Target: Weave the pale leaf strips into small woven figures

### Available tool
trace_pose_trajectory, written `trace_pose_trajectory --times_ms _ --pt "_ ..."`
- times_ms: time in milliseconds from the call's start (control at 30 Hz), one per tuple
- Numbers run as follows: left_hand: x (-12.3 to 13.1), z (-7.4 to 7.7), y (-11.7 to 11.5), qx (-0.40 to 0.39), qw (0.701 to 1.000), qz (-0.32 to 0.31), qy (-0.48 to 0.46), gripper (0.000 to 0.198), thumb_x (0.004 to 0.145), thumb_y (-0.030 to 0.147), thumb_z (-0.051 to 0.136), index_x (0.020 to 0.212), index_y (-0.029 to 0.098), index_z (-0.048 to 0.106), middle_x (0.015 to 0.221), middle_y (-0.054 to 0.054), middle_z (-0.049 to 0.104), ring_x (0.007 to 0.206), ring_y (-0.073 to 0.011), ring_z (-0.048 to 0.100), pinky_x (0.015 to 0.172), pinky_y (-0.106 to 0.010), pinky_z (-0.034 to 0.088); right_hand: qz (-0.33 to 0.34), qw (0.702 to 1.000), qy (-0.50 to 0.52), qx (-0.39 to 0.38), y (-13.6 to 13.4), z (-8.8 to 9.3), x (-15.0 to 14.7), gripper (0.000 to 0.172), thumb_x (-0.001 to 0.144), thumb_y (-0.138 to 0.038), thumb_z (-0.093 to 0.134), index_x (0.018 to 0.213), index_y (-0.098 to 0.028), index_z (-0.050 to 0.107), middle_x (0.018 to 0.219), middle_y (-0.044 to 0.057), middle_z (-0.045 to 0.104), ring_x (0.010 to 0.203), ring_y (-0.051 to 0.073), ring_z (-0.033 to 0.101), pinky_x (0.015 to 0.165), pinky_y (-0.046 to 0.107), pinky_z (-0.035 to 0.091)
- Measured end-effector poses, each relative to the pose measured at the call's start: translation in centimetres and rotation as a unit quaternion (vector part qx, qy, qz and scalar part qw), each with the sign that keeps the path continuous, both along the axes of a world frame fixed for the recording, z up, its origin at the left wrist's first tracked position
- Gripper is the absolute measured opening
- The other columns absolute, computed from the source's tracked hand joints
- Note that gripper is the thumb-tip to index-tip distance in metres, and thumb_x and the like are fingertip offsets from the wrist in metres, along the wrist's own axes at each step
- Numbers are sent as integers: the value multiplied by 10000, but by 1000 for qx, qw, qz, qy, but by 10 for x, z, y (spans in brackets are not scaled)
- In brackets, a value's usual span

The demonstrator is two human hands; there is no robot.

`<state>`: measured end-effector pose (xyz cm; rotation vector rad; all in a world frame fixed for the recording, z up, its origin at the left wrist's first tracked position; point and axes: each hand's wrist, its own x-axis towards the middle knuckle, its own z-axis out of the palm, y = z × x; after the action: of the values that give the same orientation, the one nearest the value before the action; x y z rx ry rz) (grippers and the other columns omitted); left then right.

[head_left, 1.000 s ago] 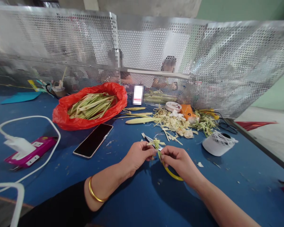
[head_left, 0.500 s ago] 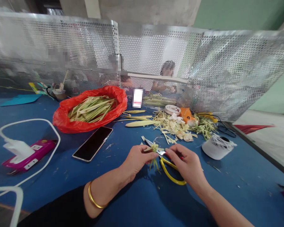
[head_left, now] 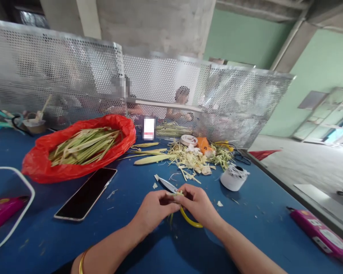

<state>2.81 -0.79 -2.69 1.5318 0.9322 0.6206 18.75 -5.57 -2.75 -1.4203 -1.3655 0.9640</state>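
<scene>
My left hand (head_left: 160,203) is closed in a pinch on a small piece of pale green plant strips (head_left: 179,193), mostly hidden by the fingers. Thin strip ends hang below it. My right hand (head_left: 194,201) meets the left at the fingertips and pinches the same piece. Beneath and behind the hands lies a pair of scissors (head_left: 168,185) with yellow handles, blades pointing away to the left. Its pivot and part of the handles are covered by my right hand. Small pale scraps (head_left: 154,185) lie near the blade tip.
A red plastic bag (head_left: 40,173) of long leaf strips stands at left, behind a dark phone (head_left: 87,194). Trimmings (head_left: 191,158), a tape roll (head_left: 189,140) and a white cup-like holder (head_left: 233,179) lie beyond. Purple power strips (head_left: 321,232) sit at both sides. A perforated metal screen (head_left: 160,80) closes the back.
The view has swung right, bringing the right-hand power strip further into sight. My right hand has come in from the scissors' side to meet my left hand at the plant piece.
</scene>
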Motion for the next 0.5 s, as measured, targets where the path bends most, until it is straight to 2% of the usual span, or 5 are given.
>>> trace_pose_trajectory --times_ms 67,167,367,433,500 --pt "0 6 2 -32 998 43 -24 389 648 436 698 904 144 673 768 -32 649 679 -151 544 600 -246 403 -20 989 135 -50 3 -3 3 293 714 -415 730 693 -154 599 552 -40 570 462 78 490 460 194 349" --pt "-2 12 4 -59 993 105 -18 376 697 434 650 931 140 667 811 -60 671 682 -154 571 608 -256 432 -93 957 265 -78 17 3 15 306 681 -392 771 699 -144 592 605 6 623 477 92 549 432 188 396" --pt "-2 0 7 -65 993 93 -24 266 662 330 679 862 155 669 731 -27 653 629 -134 574 581 -240 423 -209 945 252 18 81 63 74 234 881 -379 543 721 -220 483 627 -5 587 584 118 614 493 196 491" --pt "-2 -2 8 -61 994 92 -27 247 648 314 684 837 156 668 693 -14 640 609 -129 568 567 -235 415 -203 953 223 19 92 76 82 246 891 -370 517 703 -220 466 655 1 585 619 123 625 522 209 493" --pt "-3 -1 8 -60 993 95 -32 225 647 307 676 812 155 666 674 -8 631 600 -126 566 561 -233 410 -175 968 180 7 86 75 76 227 859 -348 559 695 -206 491 666 1 590 613 120 617 536 215 480"
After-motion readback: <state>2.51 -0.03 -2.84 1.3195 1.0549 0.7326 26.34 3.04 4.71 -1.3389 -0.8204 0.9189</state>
